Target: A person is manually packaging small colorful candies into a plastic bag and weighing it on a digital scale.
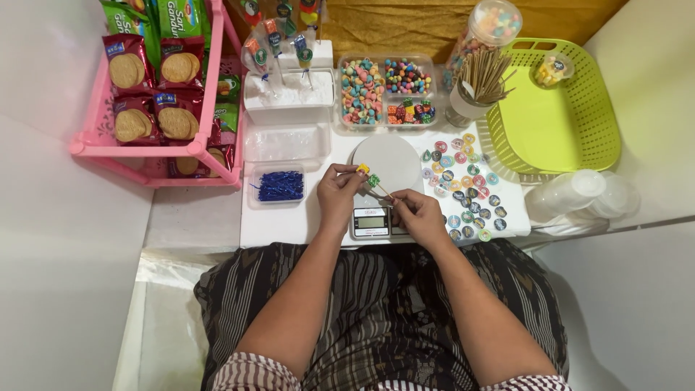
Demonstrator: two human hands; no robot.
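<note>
My left hand [339,194] pinches a small yellow candy [363,169] at its fingertips, over a small digital scale [376,217] with a round white pan. My right hand [418,213] grips a thin wooden skewer [384,191] that carries a green candy [373,180] near its tip. The yellow candy sits just beyond the skewer's tip, close to the green one. Both hands hover above the white tabletop [289,224], over the scale.
A clear divided tray of coloured candies [384,90] stands behind the scale, a cup of skewers [478,87] and a candy jar [489,29] to its right. Round stickers [467,185] lie at right, a lime basket [554,108] beyond. Blue ties [280,185] and a pink biscuit rack [156,87] sit left.
</note>
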